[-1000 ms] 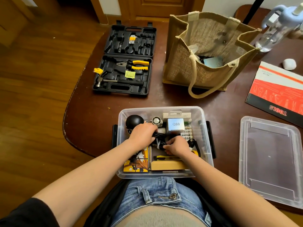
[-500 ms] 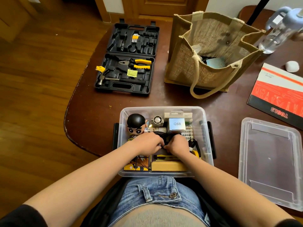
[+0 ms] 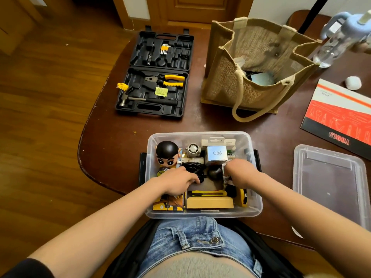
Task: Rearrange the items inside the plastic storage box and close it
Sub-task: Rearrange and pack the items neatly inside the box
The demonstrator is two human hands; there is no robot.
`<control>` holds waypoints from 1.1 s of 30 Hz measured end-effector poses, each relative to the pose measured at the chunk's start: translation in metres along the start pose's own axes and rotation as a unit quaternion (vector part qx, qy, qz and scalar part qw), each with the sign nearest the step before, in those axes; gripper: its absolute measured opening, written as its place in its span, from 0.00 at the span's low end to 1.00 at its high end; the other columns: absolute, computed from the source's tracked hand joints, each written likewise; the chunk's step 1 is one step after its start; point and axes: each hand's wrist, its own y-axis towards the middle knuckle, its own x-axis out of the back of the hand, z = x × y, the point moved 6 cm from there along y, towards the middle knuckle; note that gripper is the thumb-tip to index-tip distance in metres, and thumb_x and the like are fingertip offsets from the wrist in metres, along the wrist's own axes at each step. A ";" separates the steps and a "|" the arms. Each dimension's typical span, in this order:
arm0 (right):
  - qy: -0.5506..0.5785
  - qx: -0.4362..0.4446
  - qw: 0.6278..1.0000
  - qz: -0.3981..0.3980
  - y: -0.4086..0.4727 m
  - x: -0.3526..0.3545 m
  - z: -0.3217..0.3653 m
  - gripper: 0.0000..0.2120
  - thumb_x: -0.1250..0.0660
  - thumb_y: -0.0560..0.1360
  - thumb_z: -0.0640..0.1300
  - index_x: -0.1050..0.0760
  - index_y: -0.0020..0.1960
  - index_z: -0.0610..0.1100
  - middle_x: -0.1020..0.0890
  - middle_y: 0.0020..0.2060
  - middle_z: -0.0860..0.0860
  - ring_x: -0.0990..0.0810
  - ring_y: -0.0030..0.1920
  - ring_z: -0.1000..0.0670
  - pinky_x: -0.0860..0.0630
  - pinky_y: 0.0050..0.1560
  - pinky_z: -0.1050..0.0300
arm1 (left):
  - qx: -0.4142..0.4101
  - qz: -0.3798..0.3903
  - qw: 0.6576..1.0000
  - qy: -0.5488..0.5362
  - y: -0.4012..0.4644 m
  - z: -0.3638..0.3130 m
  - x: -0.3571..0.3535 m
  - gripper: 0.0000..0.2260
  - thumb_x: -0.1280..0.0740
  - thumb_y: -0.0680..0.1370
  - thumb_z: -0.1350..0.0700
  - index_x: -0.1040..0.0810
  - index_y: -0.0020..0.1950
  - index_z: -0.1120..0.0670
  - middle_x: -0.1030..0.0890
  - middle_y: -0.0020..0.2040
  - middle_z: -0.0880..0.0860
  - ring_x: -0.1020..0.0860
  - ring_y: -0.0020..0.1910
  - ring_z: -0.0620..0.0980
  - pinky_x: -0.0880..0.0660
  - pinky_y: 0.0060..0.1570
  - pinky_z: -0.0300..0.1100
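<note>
At the near edge of the dark wooden table [image 3: 112, 145], the clear plastic storage box [image 3: 255, 205] sits open; left hand [image 3: 176, 182] touches a black cable bundle [image 3: 193, 167], right hand [image 3: 241, 173] reaches apart, grip unclear. Sorting continues; the clear lid [image 3: 329, 177] lies unfitted alongside.

One clear storage box [image 3: 202, 212] is sitting on one table [image 3: 120, 137], with one loose lid [image 3: 329, 185] lying beside it. Two hands [image 3: 178, 182] are reaching into the box. One open tool case [image 3: 154, 75], one woven bag [image 3: 255, 65], one water bottle [image 3: 337, 41] and one red booklet [image 3: 341, 115] are resting farther back.
</note>
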 end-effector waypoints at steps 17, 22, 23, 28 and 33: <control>-0.155 0.004 0.988 0.026 0.012 -0.007 0.006 0.16 0.40 0.78 0.40 0.29 0.65 0.45 0.22 0.59 0.46 0.22 0.58 0.44 0.25 0.50 0.54 | 0.027 -0.082 0.996 -0.012 0.004 0.001 0.004 0.20 0.46 0.80 0.60 0.25 0.65 0.44 0.22 0.64 0.48 0.27 0.62 0.54 0.29 0.60 0.50; -0.115 -0.010 0.993 -0.012 -0.004 0.016 0.006 0.19 0.40 0.76 0.36 0.32 0.67 0.44 0.21 0.55 0.46 0.21 0.54 0.44 0.31 0.41 0.56 | 0.039 -0.102 0.994 0.030 0.005 -0.002 0.002 0.21 0.46 0.79 0.62 0.27 0.66 0.43 0.24 0.66 0.48 0.27 0.63 0.53 0.33 0.62 0.51; -0.104 -0.012 0.994 -0.017 -0.008 0.020 0.006 0.19 0.40 0.76 0.36 0.33 0.66 0.44 0.21 0.54 0.46 0.21 0.54 0.44 0.31 0.40 0.55 | 0.041 -0.099 0.994 0.027 0.005 -0.002 0.002 0.22 0.46 0.79 0.63 0.27 0.67 0.43 0.23 0.66 0.49 0.27 0.63 0.53 0.34 0.63 0.51; -0.013 -0.050 0.998 -0.045 -0.028 0.026 0.002 0.11 0.40 0.75 0.39 0.32 0.57 0.43 0.21 0.49 0.47 0.22 0.47 0.45 0.32 0.37 0.55 | 0.037 -0.072 0.997 -0.015 0.005 0.001 0.002 0.23 0.47 0.79 0.64 0.29 0.69 0.44 0.23 0.64 0.51 0.26 0.62 0.54 0.29 0.61 0.50; 0.144 -0.044 0.987 0.056 -0.025 0.005 0.007 0.12 0.35 0.73 0.47 0.38 0.38 0.50 0.29 0.36 0.53 0.29 0.41 0.48 0.33 0.33 0.59 | 0.037 -0.076 0.994 -0.074 0.005 0.004 0.003 0.22 0.47 0.80 0.62 0.32 0.70 0.44 0.22 0.63 0.48 0.24 0.60 0.51 0.26 0.56 0.46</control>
